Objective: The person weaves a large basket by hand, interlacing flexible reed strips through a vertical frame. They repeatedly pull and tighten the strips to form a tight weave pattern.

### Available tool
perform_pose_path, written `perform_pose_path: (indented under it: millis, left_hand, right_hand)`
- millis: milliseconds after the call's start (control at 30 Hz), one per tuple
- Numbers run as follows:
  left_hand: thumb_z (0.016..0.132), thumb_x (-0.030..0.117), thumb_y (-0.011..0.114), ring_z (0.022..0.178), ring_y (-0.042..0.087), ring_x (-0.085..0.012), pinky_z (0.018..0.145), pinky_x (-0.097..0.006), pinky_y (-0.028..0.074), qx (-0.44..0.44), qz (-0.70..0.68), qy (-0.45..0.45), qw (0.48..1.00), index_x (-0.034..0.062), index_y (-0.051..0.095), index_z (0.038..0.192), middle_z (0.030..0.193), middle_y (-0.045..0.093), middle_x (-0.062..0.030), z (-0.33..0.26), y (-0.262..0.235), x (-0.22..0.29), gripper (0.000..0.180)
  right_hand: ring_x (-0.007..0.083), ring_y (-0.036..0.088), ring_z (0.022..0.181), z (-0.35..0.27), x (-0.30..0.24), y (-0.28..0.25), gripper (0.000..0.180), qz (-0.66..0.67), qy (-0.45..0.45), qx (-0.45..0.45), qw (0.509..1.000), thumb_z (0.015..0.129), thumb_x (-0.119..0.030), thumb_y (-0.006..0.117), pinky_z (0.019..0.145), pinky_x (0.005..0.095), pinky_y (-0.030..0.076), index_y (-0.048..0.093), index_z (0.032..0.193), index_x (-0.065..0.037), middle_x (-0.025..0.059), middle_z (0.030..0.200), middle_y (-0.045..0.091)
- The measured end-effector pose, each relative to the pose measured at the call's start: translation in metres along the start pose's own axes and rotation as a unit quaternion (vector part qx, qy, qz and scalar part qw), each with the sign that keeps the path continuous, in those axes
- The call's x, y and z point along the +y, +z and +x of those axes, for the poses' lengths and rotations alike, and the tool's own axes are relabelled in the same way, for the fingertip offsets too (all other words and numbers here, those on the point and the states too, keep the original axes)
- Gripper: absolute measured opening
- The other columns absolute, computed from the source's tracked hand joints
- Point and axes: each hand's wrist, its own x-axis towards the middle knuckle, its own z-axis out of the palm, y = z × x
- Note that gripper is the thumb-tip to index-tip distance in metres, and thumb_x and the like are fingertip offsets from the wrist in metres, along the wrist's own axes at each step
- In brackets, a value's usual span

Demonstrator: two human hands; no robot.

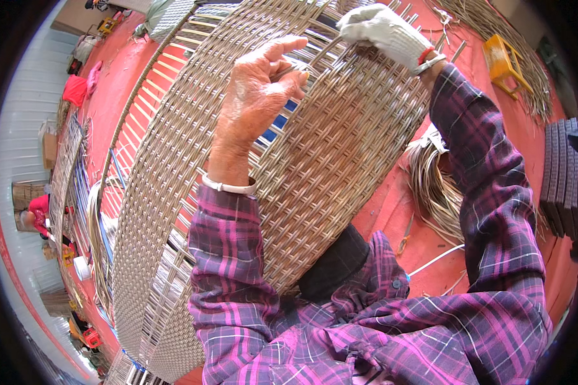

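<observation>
A large curved panel of brown woven wicker [340, 141] lies in front of me, crossing from the top of the view to the lower left. My bare left hand [260, 83] is above its gap, with thumb and curled fingers pinched at a thin wicker strand [325, 51] and the index finger stretched out. My right hand [385, 35], in a white knitted glove, is closed at the panel's far upper edge, where the same strand runs under its fingers. The glove hides exactly how those fingers grip.
Bundled loose strands [433, 179] lie on the red floor covering [372, 218] right of the panel. A yellow stool [504, 64] stands at the upper right, near more long strands. Dark stacked pieces [559, 173] are at the far right. Another person [37, 215] works at far left.
</observation>
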Motion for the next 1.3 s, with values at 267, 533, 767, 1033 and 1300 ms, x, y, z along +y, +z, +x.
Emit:
perform_pose_path:
  millis: [267, 533, 767, 1033, 1300]
  left_hand:
    - [0.090, 0.001, 0.062, 0.090, 0.070, -0.0203, 0.075, -0.031, 0.055, 0.118, 0.288, 0.154, 0.938, 0.0041, 0.068, 0.114, 0.105, 0.071, -0.0111, 0.010, 0.027, -0.019, 0.025]
    - [0.098, 0.024, 0.061, 0.079, 0.063, -0.0090, 0.070, -0.023, 0.049, -0.006, -0.118, 0.162, 0.980, 0.0010, 0.070, 0.112, 0.091, 0.071, -0.0046, 0.067, 0.055, 0.026, 0.028]
    - [0.088, 0.013, 0.072, 0.058, 0.052, -0.0040, 0.051, -0.022, 0.038, 0.132, 0.047, -0.009, 0.990, 0.0025, 0.076, 0.097, 0.066, 0.064, 0.0021, 0.037, 0.013, 0.002, 0.015]
    - [0.083, 0.009, 0.071, 0.055, 0.056, -0.0070, 0.052, -0.025, 0.042, 0.192, 0.110, 0.033, 0.975, 0.0018, 0.068, 0.075, 0.060, 0.063, -0.0019, 0.009, 0.020, -0.022, 0.011]
    - [0.081, 0.019, 0.072, 0.062, 0.064, -0.0115, 0.057, -0.030, 0.049, 0.123, 0.475, 0.084, 0.868, 0.0036, 0.069, 0.078, 0.065, 0.066, -0.0027, 0.017, 0.041, -0.014, 0.016]
  right_hand:
    - [0.0080, 0.057, 0.070, 0.007, -0.060, -0.073, 0.011, -0.175, -0.137, 0.075, 0.972, 0.087, -0.011, 0.068, 0.063, 0.0245, 0.046, 0.070, 0.091, -0.001, -0.0010, 0.075, 0.063]
    - [0.0033, 0.053, 0.061, -0.011, -0.123, -0.076, 0.010, -0.080, -0.163, 0.026, 0.983, 0.086, -0.011, 0.071, 0.056, 0.0198, 0.042, 0.072, 0.088, -0.001, -0.0026, 0.071, 0.063]
    - [0.0123, 0.063, 0.084, -0.008, -0.042, 0.008, 0.034, -0.100, -0.056, 0.015, 0.993, 0.087, -0.017, 0.068, 0.077, 0.0282, 0.051, 0.066, 0.118, -0.006, 0.0043, 0.093, 0.069]
    - [0.0331, 0.071, 0.084, 0.013, -0.020, 0.062, 0.021, -0.425, -0.062, -0.004, 0.903, 0.077, -0.016, 0.065, 0.072, 0.0441, 0.056, 0.073, 0.094, -0.006, 0.0168, 0.091, 0.071]
    - [0.0356, 0.069, 0.079, 0.027, -0.025, 0.063, 0.024, -0.480, -0.058, -0.140, 0.864, 0.076, -0.015, 0.061, 0.068, 0.0450, 0.056, 0.068, 0.098, -0.008, 0.0169, 0.085, 0.070]
